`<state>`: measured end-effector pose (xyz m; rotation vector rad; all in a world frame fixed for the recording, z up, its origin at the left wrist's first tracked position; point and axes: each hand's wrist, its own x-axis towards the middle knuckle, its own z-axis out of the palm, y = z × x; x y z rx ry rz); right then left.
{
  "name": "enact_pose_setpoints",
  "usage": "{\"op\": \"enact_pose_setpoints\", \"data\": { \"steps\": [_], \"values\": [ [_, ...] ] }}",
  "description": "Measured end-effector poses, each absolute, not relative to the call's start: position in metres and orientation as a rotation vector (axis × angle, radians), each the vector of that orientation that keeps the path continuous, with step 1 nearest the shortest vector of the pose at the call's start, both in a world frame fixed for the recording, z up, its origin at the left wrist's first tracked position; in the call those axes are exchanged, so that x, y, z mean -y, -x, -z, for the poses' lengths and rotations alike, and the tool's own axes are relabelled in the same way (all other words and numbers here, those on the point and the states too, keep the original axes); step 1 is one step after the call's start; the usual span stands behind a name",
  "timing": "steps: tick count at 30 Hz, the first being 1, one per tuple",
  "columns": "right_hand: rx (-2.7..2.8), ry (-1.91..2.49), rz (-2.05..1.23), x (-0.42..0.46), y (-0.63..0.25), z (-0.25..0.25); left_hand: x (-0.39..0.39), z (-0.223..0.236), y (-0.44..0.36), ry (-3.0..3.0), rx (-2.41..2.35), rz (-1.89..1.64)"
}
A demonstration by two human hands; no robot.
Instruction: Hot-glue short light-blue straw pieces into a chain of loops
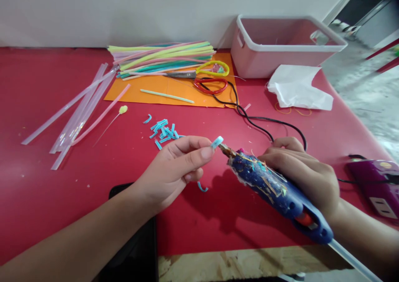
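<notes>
Between the thumb and forefinger of my left hand (pixel 174 171) I pinch a small light-blue pipe cleaner piece (pixel 217 141), bent into a curl. My right hand (pixel 307 174) is wrapped around a blue hot glue gun (pixel 264 182), its body smeared with dried glue and bits of thread. The gun's metal nozzle points left, right beside the blue piece; I cannot tell if they touch. A clear glue stick (pixel 352 257) sticks out of the gun's back end. Just beyond my left hand lies a pile of short blue pipe cleaner pieces (pixel 165 130).
Glue sticks (pixel 82 111) lie at left. Pipe cleaners (pixel 165 57) and scissors (pixel 199 75) rest on orange paper (pixel 174 98). A bin (pixel 280 61) stands at back right, near white paper (pixel 299 86). A black cord (pixel 249 117) crosses the table; a purple socket box (pixel 374 186) sits right.
</notes>
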<state>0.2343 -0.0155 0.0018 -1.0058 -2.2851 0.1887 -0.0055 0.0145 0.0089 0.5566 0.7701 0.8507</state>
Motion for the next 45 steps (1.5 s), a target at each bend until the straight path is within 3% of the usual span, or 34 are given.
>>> {"op": "enact_pose_setpoints", "data": {
  "steps": [45],
  "values": [
    [2.244,0.997,-0.260,0.0167,-0.2361,0.0016,-0.0160,-0.0058,0.0054,-0.568,-0.783,-0.867]
  ]
}}
